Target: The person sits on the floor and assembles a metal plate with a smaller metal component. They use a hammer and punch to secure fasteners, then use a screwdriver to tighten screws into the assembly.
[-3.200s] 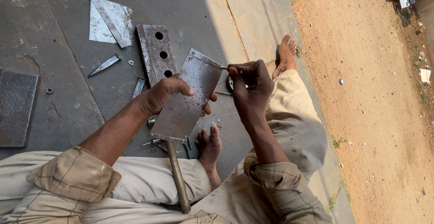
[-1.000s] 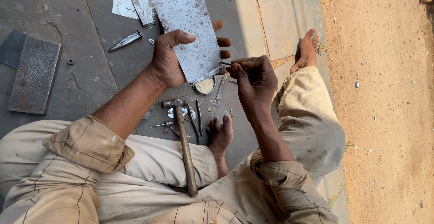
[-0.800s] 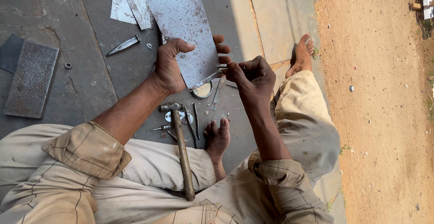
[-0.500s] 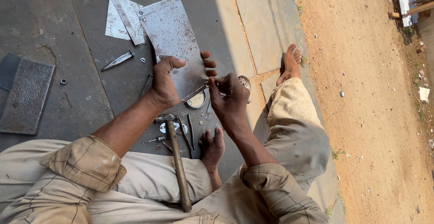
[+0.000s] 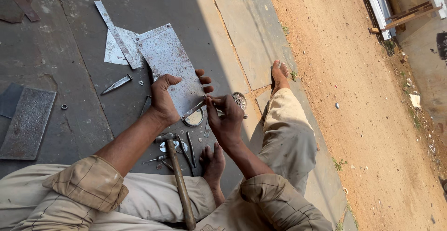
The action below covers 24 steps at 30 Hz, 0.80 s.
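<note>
At the far left of the grey floor [image 5: 84,7], a dark textured plate [image 5: 27,123] lies flat, with a small ring washer [image 5: 64,106] just beside its upper right corner. Further right, a pointed metal offcut [image 5: 117,84] lies on the floor, and above it lie thin sheet scraps [image 5: 117,42], one narrow strip crossing a wider piece.

The left hand [image 5: 164,101] holds a rectangular metal sheet [image 5: 168,63] by its near end. The thumb is on the left edge, and the fingers [image 5: 203,80] wrap the right edge, clamped on the sheet. The sheet is tilted, and its far end overlaps the scraps.

Below the left hand, a hammer [image 5: 179,180] lies with its head near small loose tools and its wooden handle running toward the lap. A round disc [image 5: 194,118] lies under the near edge of the sheet.

The right hand [image 5: 227,124] is at the near right corner of the sheet. Its fingers are pinched together on a thin pointed tool [image 5: 194,109] that rests against the sheet edge. A small round tin [image 5: 239,100] lies just behind this hand.

One bare foot [image 5: 213,163] is tucked below the right hand. The other foot [image 5: 279,75] is stretched out at the edge of the paving, beside the sandy ground [image 5: 363,96]
</note>
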Tool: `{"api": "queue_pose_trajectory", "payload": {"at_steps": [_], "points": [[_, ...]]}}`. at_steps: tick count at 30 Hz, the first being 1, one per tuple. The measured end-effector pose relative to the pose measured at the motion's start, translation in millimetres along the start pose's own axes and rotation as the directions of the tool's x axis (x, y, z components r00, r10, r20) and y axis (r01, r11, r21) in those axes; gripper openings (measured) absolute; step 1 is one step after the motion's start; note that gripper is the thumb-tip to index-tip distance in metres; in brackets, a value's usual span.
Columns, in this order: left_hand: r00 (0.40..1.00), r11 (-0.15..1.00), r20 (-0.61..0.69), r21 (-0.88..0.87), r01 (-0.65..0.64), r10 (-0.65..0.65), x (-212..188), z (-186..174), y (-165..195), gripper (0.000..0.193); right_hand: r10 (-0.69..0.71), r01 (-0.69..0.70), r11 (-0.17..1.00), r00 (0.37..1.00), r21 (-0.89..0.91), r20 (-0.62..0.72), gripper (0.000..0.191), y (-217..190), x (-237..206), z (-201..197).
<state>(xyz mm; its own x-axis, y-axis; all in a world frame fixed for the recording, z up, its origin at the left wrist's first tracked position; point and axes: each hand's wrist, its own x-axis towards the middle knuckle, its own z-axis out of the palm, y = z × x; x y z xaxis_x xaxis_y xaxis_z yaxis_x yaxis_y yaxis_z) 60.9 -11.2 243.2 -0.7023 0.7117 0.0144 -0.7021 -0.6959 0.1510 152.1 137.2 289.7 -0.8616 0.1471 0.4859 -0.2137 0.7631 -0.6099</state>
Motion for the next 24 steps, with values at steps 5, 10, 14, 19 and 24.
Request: {"api": "queue_pose_trajectory", "payload": {"at_steps": [5, 10, 14, 19, 24], "points": [[0.999, 1.0, 0.039, 0.008, -0.026, 0.026, 0, 4, 4, 0.064, 0.372, -0.37, 0.88, 0.927, 0.297, 0.05, 0.027, 3, 11, -9], [0.999, 0.998, 0.025, 0.05, 0.021, -0.023, -2, 3, 2, 0.061, -0.167, 0.157, 0.944, 0.986, -0.291, -0.01, 0.025, -14, -11, -2], [1.0, 0.996, 0.004, 0.088, 0.029, -0.03, -2, 9, -7, 0.059, -0.11, 0.104, 0.987, 0.993, -0.126, -0.048, 0.024, -29, -16, -11], [0.998, 0.999, 0.047, -0.035, 0.034, -0.032, -2, 21, -13, 0.055, 0.332, -0.316, 0.922, 0.942, 0.224, -0.039, 0.024, -36, -4, -28], [0.993, 0.998, 0.101, -0.01, 0.063, -0.062, -11, 34, -18, 0.056, -0.182, 0.164, 0.975, 0.977, -0.147, -0.115, 0.023, -50, -25, -35]]}}
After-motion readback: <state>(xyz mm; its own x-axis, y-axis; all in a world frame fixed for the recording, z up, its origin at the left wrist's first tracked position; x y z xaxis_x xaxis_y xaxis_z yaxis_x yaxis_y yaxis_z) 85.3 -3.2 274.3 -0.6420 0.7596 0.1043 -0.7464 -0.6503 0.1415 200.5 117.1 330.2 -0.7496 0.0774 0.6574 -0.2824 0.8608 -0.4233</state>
